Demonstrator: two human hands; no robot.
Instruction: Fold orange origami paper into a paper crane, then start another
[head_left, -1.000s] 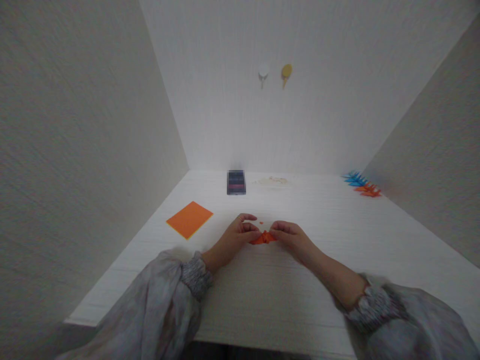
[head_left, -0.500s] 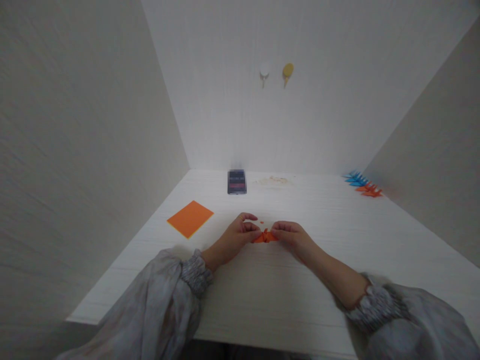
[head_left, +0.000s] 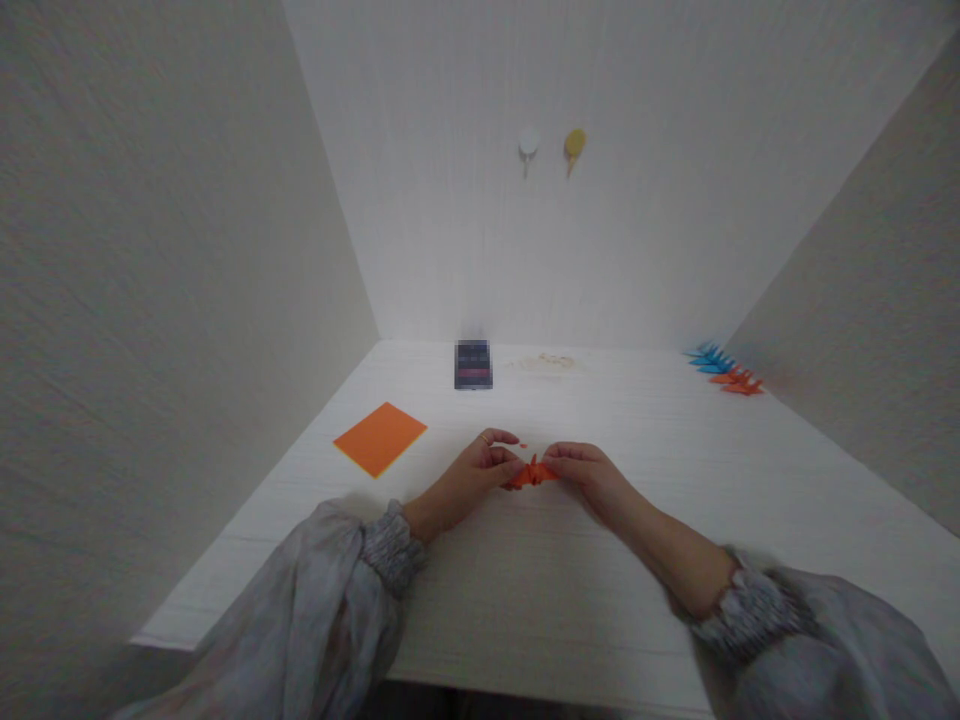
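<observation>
A small folded orange paper figure (head_left: 532,472) sits just above the white table (head_left: 525,580), held between both hands. My left hand (head_left: 474,470) pinches its left end with curled fingers. My right hand (head_left: 582,470) pinches its right end the same way. A tiny orange scrap (head_left: 523,445) lies on the table just behind the figure. Grey-sleeved forearms reach in from the bottom of the view.
A flat orange paper square (head_left: 380,437) lies to the left. A small dark box (head_left: 473,364) stands near the back wall. Blue folded figures (head_left: 710,356) and orange folded figures (head_left: 739,381) sit at the far right. Walls close in on three sides.
The hands have stayed in place on the orange figure. Its middle now stands up a little more than before. The left forefinger has lifted slightly.
</observation>
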